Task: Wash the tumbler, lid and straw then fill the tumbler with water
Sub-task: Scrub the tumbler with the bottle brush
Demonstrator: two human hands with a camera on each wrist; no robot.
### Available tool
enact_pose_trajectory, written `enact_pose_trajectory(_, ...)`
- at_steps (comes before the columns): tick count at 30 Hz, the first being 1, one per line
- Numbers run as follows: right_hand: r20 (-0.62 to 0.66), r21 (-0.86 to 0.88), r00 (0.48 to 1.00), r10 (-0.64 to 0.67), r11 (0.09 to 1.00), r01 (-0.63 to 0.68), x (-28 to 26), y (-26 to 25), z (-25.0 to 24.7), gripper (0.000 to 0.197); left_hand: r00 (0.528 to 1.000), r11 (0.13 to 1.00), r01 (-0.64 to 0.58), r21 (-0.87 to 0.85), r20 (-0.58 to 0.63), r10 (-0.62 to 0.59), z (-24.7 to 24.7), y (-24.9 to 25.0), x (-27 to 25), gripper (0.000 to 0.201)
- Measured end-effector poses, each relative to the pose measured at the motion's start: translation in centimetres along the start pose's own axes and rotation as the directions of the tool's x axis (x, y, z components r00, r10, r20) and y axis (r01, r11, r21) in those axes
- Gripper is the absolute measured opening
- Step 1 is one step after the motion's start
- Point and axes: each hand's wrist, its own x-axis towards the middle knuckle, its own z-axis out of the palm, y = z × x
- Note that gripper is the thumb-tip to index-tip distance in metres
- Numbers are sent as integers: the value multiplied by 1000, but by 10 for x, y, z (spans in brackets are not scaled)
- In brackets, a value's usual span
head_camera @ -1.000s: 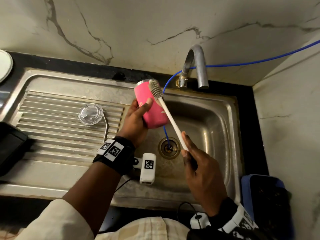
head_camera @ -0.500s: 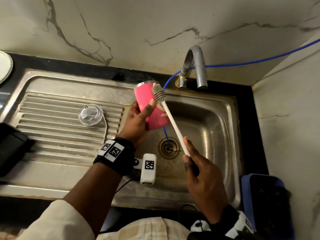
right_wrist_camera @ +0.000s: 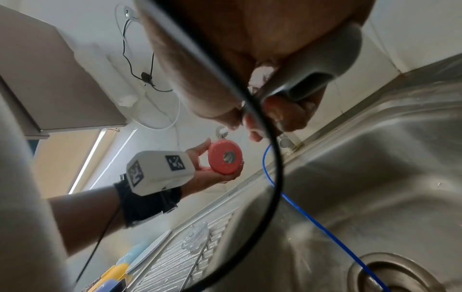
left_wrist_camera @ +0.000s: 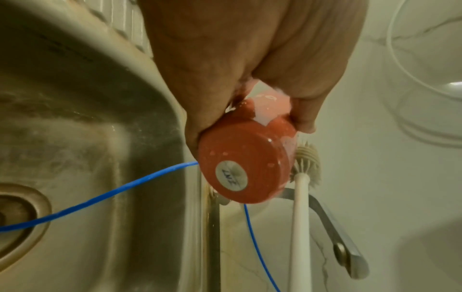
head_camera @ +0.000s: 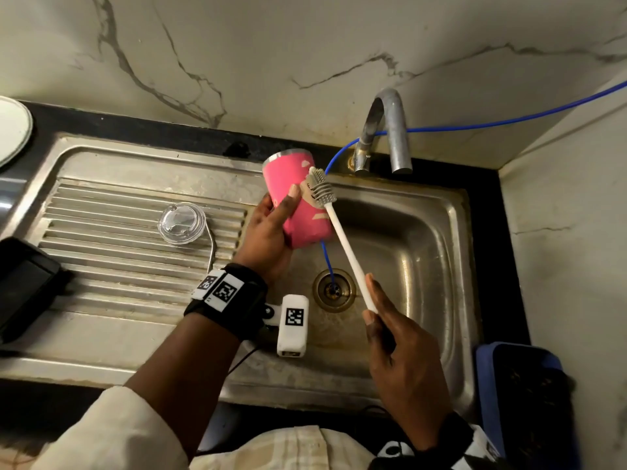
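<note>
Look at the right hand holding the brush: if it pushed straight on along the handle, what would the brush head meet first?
Probably the pink tumbler: the brush in the right hand already sits against its side, though depth is unclear.

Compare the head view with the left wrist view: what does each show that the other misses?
Head only: the lid and straw lying on the drainboard, the right hand gripping the brush handle, and the tumbler's steel rim, mouth facing away.

Left wrist only: the tumbler's base with its round sticker, and the tap lever.

Both: the left hand gripping the pink tumbler over the sink, the brush head against its side, and the blue tube running to the drain.
</note>
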Motion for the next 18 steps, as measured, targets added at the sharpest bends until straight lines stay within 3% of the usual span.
enact_pose_trajectory(8, -21, -8, 1000, 14, 1000, -14, 19, 0, 0, 52, 998, 993, 36, 109, 44, -41, 2, -11, -8, 49)
enact_pose_trajectory(13, 29, -4, 999, -16, 1000, 16, 1, 2, -1, 49, 999, 996, -27, 88, -26, 29, -6, -5, -1, 66)
enact_pose_trajectory(18, -1, -6, 1000, -10, 1000, 10, 10, 3, -2, 50, 999, 981, -21, 192, 35, 15, -4, -13, -9, 64)
